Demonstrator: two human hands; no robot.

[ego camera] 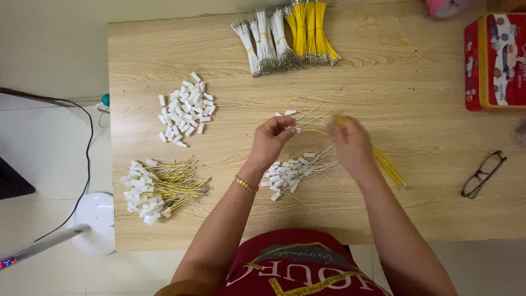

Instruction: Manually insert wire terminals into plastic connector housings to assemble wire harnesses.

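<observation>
Nearest to the person, the left hand (272,137) is closed in a pinch on a small white plastic connector (290,130) with a thin yellow wire (313,131) at it, and the right hand (350,143) is closed around the other part of this wire, though it is blurred and the exact grip I cannot tell. The wire looks very light, thin and easy to bend, so it is best to take it close to the end; the connector is small, hard and a little slippery, good for fingertips only. Under the hands lies a loose pile of finished wires with connectors (293,171), and a yellow wire bundle (389,167) lies beside the right wrist. The wooden table (416,98) is smooth and flat. To the left lie a second finished pile (159,189) and a heap of white connectors (186,109); eyeglasses (482,174) are at the right. Farther are tied bundles of white and yellow wires (285,38) and a red tin box (496,60).
</observation>
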